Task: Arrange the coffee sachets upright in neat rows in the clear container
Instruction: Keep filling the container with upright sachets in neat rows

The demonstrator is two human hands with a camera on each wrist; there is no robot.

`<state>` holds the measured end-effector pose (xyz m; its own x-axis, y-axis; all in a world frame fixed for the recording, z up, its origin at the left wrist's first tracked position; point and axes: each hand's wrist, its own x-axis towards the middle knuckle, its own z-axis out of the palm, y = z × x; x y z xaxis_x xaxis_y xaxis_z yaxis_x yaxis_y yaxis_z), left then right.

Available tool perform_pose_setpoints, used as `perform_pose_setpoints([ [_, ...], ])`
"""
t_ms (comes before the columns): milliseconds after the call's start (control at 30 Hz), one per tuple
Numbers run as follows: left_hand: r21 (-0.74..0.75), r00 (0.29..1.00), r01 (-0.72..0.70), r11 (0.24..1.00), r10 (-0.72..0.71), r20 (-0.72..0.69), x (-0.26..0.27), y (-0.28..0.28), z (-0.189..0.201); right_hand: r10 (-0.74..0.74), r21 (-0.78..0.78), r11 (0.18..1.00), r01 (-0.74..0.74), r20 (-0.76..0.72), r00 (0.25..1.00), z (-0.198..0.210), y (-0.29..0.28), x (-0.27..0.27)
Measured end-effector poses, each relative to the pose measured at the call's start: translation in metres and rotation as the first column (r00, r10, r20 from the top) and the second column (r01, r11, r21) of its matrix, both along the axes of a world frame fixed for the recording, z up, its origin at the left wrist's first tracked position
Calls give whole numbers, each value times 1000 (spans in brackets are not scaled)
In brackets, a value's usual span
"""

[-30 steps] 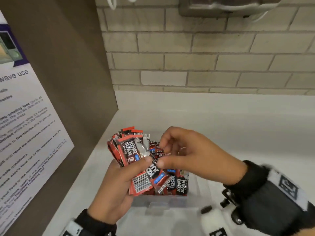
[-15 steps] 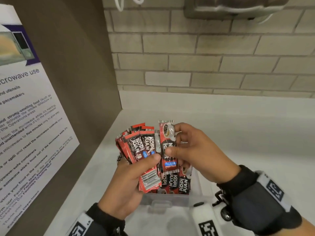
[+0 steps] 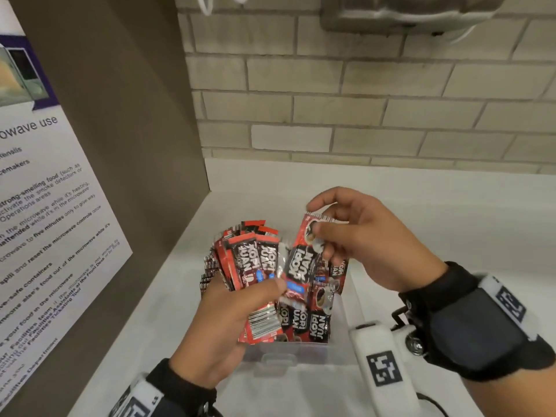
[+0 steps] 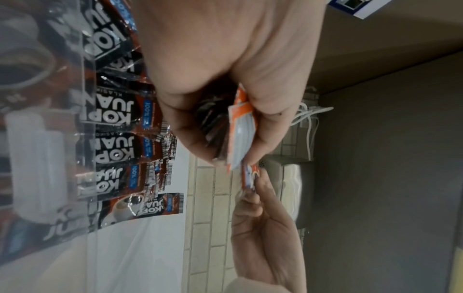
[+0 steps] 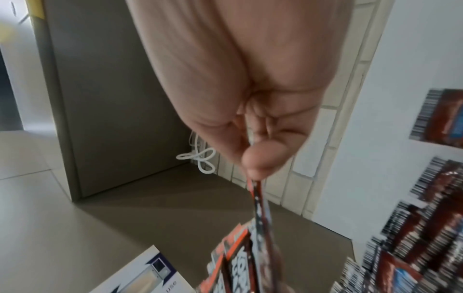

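My left hand (image 3: pixel 234 308) grips a fanned stack of red and black coffee sachets (image 3: pixel 249 260) above the clear container (image 3: pixel 288 353), thumb pressed across their fronts. My right hand (image 3: pixel 355 236) pinches the top of a single sachet (image 3: pixel 304 260) and holds it upright against the right side of the stack. More sachets (image 3: pixel 310 323) stand inside the container under both hands. In the left wrist view the stack's edges (image 4: pixel 238 128) show between the fingers of the left hand (image 4: pixel 225 79), and packed sachets (image 4: pixel 117 117) show through the clear wall. The right wrist view shows the right hand (image 5: pixel 250 99) pinching the single sachet (image 5: pixel 260 214) edge-on.
The container sits on a white counter (image 3: pixel 421 224) in a corner. A brown panel (image 3: pixel 126 145) with a microwave notice (image 3: pixel 45 221) closes the left side. A brick wall (image 3: pixel 361 100) runs behind, with a metal dispenser (image 3: pixel 406 10) mounted above.
My right hand has drawn one sachet up out of the container and carried it higher, beside the stack in my left hand. The left hand keeps its hold on the stack.
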<state>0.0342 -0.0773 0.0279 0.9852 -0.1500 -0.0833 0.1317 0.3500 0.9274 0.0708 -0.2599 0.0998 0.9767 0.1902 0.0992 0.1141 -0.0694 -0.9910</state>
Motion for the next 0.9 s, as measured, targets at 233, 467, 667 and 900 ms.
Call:
perform_pose_setpoints([
  [233,-149,987,-129,980,141,74,4,-1,1,92,300,953,-38,-171,981,-19,3,-17],
  [467,16,980,-163,987,160,121,3,-1,-1,219,-264,940,-216,-19,975,-40,13,-29],
  [667,91,988,-109,990,98,115,-1,-6,2,165,-307,944,-122,117,979,-20,13,-17],
  [900,-65,976,-181,981,188,114,3,17,9,-117,-366,900,237,321,940,1,-41,1],
])
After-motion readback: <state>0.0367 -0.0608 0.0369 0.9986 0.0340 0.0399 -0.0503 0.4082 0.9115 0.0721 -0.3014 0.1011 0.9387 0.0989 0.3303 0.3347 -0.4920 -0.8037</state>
